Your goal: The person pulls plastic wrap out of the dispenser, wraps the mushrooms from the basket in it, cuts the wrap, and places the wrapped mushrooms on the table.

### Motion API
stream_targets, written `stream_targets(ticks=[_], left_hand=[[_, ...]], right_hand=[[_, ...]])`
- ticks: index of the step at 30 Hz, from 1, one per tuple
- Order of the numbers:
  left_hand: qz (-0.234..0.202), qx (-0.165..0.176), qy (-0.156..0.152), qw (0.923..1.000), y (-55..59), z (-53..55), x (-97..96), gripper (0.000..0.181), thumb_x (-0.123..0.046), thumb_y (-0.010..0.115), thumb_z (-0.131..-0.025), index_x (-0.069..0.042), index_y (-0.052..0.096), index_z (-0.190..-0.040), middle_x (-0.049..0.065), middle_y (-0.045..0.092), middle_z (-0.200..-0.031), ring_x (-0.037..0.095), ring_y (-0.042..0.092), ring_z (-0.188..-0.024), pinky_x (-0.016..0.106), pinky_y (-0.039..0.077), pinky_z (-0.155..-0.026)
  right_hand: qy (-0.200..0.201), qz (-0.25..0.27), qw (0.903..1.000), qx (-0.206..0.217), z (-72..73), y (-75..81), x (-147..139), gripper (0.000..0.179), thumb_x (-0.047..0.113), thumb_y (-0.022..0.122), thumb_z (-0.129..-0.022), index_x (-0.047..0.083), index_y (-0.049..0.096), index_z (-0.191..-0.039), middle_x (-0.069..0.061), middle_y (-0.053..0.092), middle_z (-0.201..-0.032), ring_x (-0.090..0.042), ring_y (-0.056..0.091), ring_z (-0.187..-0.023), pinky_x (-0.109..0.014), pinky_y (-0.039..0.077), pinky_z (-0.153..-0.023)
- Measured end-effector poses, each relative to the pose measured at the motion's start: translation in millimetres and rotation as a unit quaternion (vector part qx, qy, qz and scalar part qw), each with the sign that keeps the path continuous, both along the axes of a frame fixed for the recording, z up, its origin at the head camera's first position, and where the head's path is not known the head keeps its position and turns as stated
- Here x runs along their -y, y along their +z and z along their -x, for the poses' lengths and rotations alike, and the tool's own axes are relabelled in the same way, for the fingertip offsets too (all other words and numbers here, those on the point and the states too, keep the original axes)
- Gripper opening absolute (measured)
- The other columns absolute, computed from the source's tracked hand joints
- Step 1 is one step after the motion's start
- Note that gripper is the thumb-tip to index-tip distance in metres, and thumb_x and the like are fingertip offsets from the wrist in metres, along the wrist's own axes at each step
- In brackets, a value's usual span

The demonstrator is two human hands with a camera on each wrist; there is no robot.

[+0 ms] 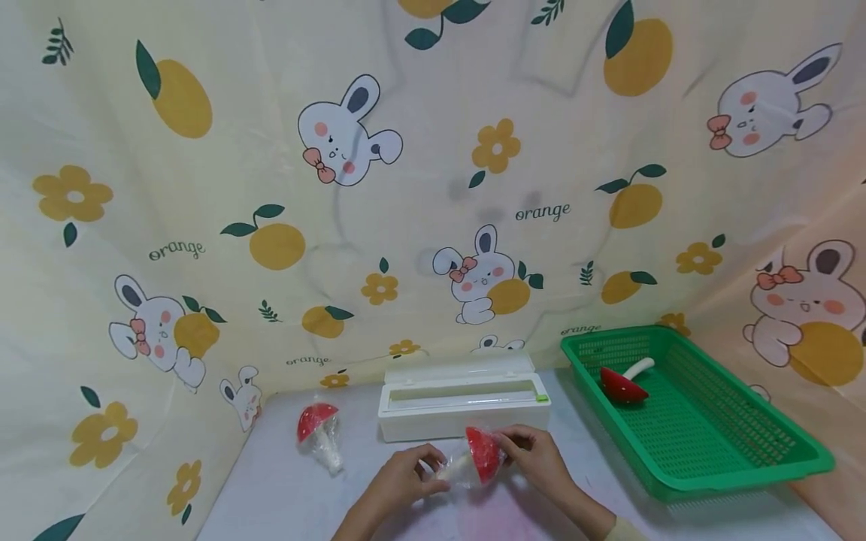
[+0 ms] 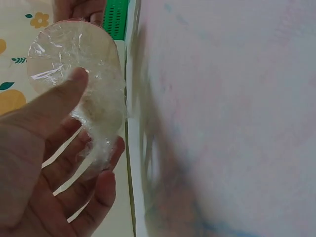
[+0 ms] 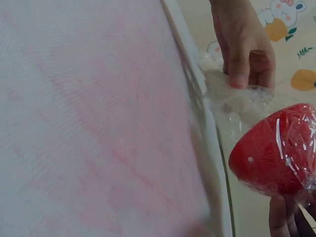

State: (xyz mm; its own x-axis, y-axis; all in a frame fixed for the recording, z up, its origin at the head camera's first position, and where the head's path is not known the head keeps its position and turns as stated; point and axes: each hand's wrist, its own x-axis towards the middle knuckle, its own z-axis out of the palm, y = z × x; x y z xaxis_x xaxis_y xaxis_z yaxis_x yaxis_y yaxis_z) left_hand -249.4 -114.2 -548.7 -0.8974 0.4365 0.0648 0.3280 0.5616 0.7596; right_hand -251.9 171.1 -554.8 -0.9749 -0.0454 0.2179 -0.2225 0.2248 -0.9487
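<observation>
Holding one wrapped mushroom (image 1: 483,454), a toy with a red cap and pale stem, between two hands: placed low over the tabletop (image 1: 271,481), just in front of the white box (image 1: 467,421). Contact with the tabletop: cannot tell.

Left hand (image 1: 406,477): grip partly closed, thumb laid against the clear film (image 2: 106,106) under the cap, fingers curled about the stem end.
Right hand (image 1: 537,458): grip nearly closed, fingertips pinching the film at the cap side.

Risks, as judged:
1. Loose film. It looks crumpled and bunched round the stem; if the left fingers let go before it is pressed down, it may spring open.
2. Tearing. The film looks thin; a hard pull from both hands at once could split it at the cap's rim.
3. Slipping. The film looks slick and the cap is wider than the stem; a light pinch could let the toy roll away.
4. Knocking. The white box, lid raised, sits close behind the hands; a wide movement could shift it.

Also present: a second wrapped mushroom (image 1: 321,436), lying to the left; a bare mushroom (image 1: 622,387) inside the green basket (image 1: 717,487), at right.
</observation>
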Motion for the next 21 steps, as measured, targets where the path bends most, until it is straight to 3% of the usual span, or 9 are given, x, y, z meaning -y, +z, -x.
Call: stream_targets(ticks=[4,10,15,18,21], left_hand=[[0.035,-0.006,-0.002,0.9994,0.3,0.0,0.1,0.023,-0.029,0.09,-0.089,-0.021,0.076,-0.105,-0.012,0.074,-0.095,0.003,0.065,-0.075,0.026,0.054,-0.067],[0.018,0.014,-0.001,0.9997,4.0,-2.0,5.9,0.019,-0.018,0.086,-0.092,-0.016,0.075,-0.107,-0.007,0.074,-0.1,0.009,0.071,-0.08,0.029,0.06,-0.068],[-0.001,0.026,0.027,0.9993,8.4,-4.7,16.0,0.022,-0.018,0.085,-0.092,-0.014,0.073,-0.11,-0.003,0.074,-0.104,0.014,0.072,-0.083,0.033,0.062,-0.071],[-0.016,0.026,0.051,0.9982,11.0,-6.2,25.8,0.024,-0.019,0.084,-0.094,-0.012,0.072,-0.112,0.0,0.073,-0.105,0.015,0.071,-0.084,0.032,0.062,-0.071],[-0.031,-0.001,0.061,0.9976,11.6,-8.2,37.0,0.024,-0.019,0.084,-0.095,-0.01,0.071,-0.113,0.003,0.073,-0.105,0.016,0.071,-0.083,0.028,0.061,-0.069]], right_hand=[[0.041,-0.004,0.9989,0.02,-0.7,1.2,-2,0.024,0.017,0.075,-0.102,-0.003,0.078,-0.115,-0.013,0.079,-0.101,-0.015,0.07,-0.077,-0.035,0.063,-0.069],[0.069,-0.04,0.9968,0.003,-2.9,3.5,-8,0.025,0.018,0.073,-0.104,0.001,0.076,-0.123,-0.012,0.078,-0.11,-0.017,0.072,-0.083,-0.032,0.063,-0.073],[0.024,-0.089,0.9922,-0.084,4.5,7.4,-18,0.018,0.011,0.08,-0.098,0.008,0.079,-0.116,-0.003,0.078,-0.103,-0.011,0.071,-0.085,-0.026,0.06,-0.074],[-0.012,-0.126,0.9823,-0.138,11.8,12.4,-29,0.021,0.004,0.083,-0.093,0.012,0.079,-0.112,0.004,0.075,-0.099,-0.005,0.067,-0.087,-0.026,0.06,-0.074],[-0.04,-0.16,0.9707,-0.175,19.4,19.8,-41,0.023,0.001,0.084,-0.091,0.014,0.079,-0.109,0.007,0.072,-0.096,-0.006,0.065,-0.085,-0.026,0.06,-0.072]])
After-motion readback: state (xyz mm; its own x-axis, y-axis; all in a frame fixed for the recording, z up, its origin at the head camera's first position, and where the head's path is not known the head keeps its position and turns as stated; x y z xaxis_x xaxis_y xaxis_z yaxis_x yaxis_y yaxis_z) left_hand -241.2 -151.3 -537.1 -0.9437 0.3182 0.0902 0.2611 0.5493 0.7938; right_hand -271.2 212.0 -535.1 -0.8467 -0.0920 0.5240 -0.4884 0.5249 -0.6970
